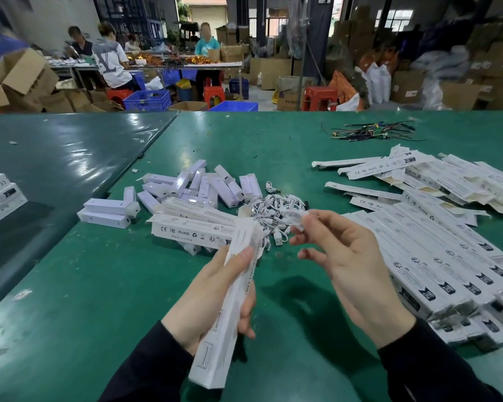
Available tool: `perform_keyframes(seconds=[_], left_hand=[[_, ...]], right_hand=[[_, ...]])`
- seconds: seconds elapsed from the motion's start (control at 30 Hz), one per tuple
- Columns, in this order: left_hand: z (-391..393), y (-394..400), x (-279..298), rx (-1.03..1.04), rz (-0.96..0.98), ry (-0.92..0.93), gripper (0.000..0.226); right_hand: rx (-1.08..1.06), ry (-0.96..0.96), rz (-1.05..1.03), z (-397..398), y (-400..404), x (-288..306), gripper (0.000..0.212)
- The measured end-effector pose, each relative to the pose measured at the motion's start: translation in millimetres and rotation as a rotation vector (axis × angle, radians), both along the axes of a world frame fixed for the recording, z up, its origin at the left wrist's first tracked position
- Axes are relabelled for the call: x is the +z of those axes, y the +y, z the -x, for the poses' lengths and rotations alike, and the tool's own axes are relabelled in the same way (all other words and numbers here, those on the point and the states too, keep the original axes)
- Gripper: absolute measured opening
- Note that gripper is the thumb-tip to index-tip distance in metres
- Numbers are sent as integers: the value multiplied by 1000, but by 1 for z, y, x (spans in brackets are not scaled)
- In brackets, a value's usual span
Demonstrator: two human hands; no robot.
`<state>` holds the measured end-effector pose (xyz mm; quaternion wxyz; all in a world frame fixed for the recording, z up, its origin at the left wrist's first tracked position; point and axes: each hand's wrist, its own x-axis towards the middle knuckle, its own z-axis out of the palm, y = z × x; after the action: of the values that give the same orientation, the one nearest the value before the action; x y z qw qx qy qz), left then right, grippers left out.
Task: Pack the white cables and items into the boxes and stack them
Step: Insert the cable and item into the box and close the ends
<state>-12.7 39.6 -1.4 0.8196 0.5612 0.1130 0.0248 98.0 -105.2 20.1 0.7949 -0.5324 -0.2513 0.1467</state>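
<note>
Head view, left hand (215, 291) gripping long box (230, 300), right hand (346, 256) pinching seemingly a cable (295, 217)

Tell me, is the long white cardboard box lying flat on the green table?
No, the left hand grips the long white cardboard box above the green table.

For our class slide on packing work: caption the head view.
Left hand grips a long white box while right hand pinches a white cable above the green table.
</note>
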Motion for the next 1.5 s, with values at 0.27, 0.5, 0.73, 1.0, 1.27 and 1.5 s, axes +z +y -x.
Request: perform_keyframes(seconds=[0.27, 0.5, 0.73, 1.0, 1.27, 1.5], left_hand=[[-2, -10, -3, 53, -142, -73, 29], [0, -11, -2, -52, -172, -140, 44], [-2, -13, -4, -102, -211, -139, 60], [-3, -14, 0, -143, -248, -124, 63], [2, -10, 1, -228, -241, -140, 68], [1, -15, -6, -271, -235, -87, 61]], right_hand=[[-73, 18, 77, -3, 2, -5, 13], [26, -285, 169, 1, 0, -3, 17], [51, -279, 187, -1, 2, -3, 11], [142, -103, 314, -9, -3, 0, 17], [263, -60, 336, -3, -8, 10, 19], [275, -130, 494, -8, -11, 7, 11]])
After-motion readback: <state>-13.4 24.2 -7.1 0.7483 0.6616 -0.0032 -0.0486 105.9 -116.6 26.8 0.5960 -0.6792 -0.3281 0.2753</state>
